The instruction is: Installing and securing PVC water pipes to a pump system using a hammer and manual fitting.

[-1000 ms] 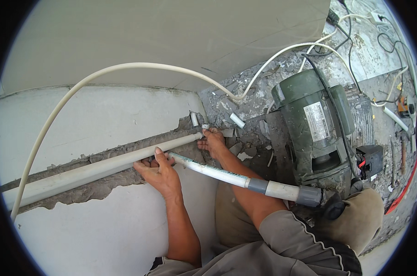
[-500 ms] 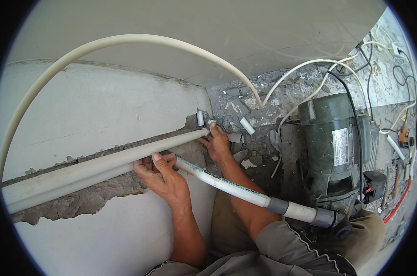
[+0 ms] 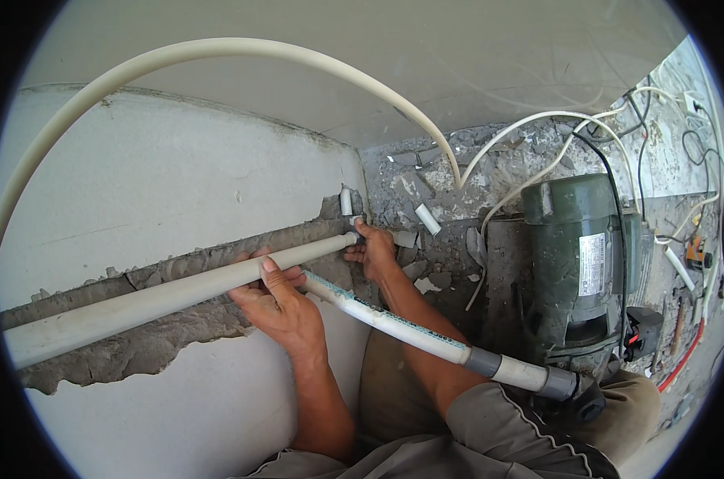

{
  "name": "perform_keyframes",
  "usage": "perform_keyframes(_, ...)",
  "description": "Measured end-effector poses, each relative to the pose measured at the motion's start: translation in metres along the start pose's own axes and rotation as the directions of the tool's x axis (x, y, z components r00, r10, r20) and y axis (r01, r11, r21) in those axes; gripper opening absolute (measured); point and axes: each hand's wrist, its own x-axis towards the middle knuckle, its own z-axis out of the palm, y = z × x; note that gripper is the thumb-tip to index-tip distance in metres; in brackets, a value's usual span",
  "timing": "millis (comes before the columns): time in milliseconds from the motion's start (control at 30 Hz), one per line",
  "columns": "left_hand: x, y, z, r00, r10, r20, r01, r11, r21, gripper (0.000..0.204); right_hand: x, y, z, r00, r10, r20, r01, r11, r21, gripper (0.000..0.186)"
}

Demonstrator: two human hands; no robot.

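A long cream-white plastic pipe (image 3: pixel 154 297) runs slantwise along a broken-out groove in the low white wall. My left hand (image 3: pixel 278 307) is closed around it, thumb on the near side and fingers behind. At the pipe's far right end my right hand (image 3: pixel 374 249) pinches a dark grey fitting (image 3: pixel 354 237); its fingers partly cover the joint. A second white pipe with blue print (image 3: pixel 386 319) slopes from behind my left hand, across my right forearm, to a grey coupling (image 3: pixel 483 361) at the pump. Its upper end is hidden by my left hand.
A green motor pump (image 3: pixel 573 239) stands at the right. A cream hose (image 3: pixel 242 48) arches overhead. A short pipe stub (image 3: pixel 346 201) sticks up in the wall corner, and a loose white offcut (image 3: pixel 428 219) lies among rubble. Cables and a red hose (image 3: pixel 683 363) lie far right.
Two parallel pipes showed before; now only one is seen in the groove. The held pipe has shifted slightly downward at its right end, both hands still on it.
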Motion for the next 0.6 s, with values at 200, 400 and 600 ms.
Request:
perform_keyframes(200, -0.016, 0.005, 0.002, 0.997, 0.069, -0.035, -0.072, 0.993, -0.09, 0.064, 0.0, -0.007, 0.007, 0.998, 0.061, 0.01, -0.06, 0.996, -0.063, 0.034)
perform_keyframes(400, -0.029, 0.018, -0.009, 0.99, 0.14, -0.028, -0.14, 0.99, -0.026, 0.076, 0.004, -0.013, 0.015, 0.995, 0.097, 0.003, -0.096, 0.986, -0.134, 0.037)
perform_keyframes(600, -0.032, 0.011, -0.014, 0.993, 0.116, 0.006, -0.116, 0.992, 0.041, 0.082, 0.003, -0.012, 0.019, 0.995, 0.085, -0.055, -0.093, 0.983, -0.157, 0.036)
